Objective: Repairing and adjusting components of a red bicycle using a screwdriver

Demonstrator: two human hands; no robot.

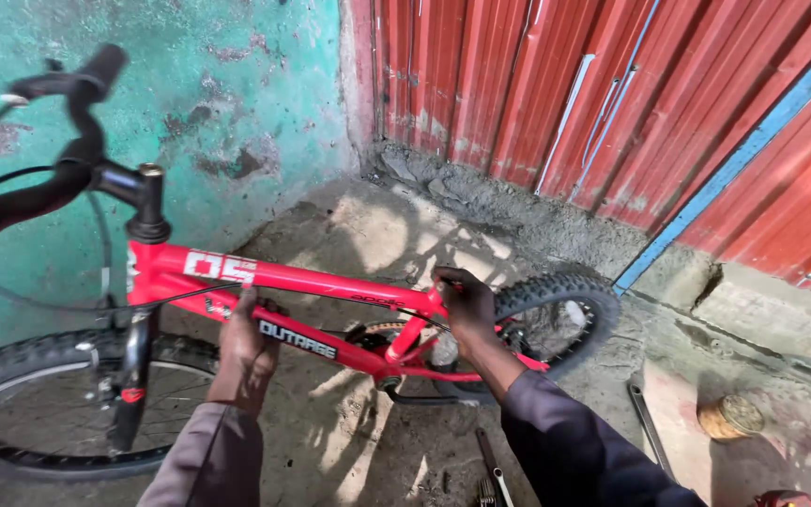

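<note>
A small red bicycle [302, 280] stands upright on rough concrete, its front wheel [49, 404] at the lower left and its knobby rear wheel [556, 314] to the right. My left hand [248, 343] grips the lower frame tube near its white lettering. Around the top of the seat tube, where no saddle is visible, my right hand [466, 305] is closed. Black handlebars [58, 141] rise at the upper left, with cables running down to the frame.
A green plastered wall [190, 84] stands behind the bike and red corrugated metal sheeting [612, 94] fills the right. On the ground lie a long metal tool [648, 422], a small round tin [729, 418] and some tools [490, 469] near my right arm.
</note>
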